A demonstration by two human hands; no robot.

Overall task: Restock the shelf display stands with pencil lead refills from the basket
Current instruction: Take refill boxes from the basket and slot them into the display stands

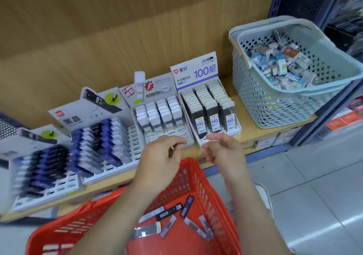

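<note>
Four display stands line the wooden shelf: a dark-refill stand [42, 168], a blue-and-white stand [102, 142], a white-capped stand [163, 115] and a "100" stand [211, 109]. Below them a red basket [198, 178] holds several loose pencil lead refills [172, 221]. My left hand [163, 156] hovers over the basket's far rim, in front of the white-capped stand, with its fingers curled toward the thumb; blur hides whether it pinches anything. My right hand [222, 148] is at the front lip of the "100" stand, fingers loosely curled, with nothing seen in it.
A pale green basket [255, 97] full of small boxed items stands on the shelf at the right. A dark metal upright [322, 117] borders the shelf on that side. Tiled floor [314, 186] lies below, with boxed goods under the shelf.
</note>
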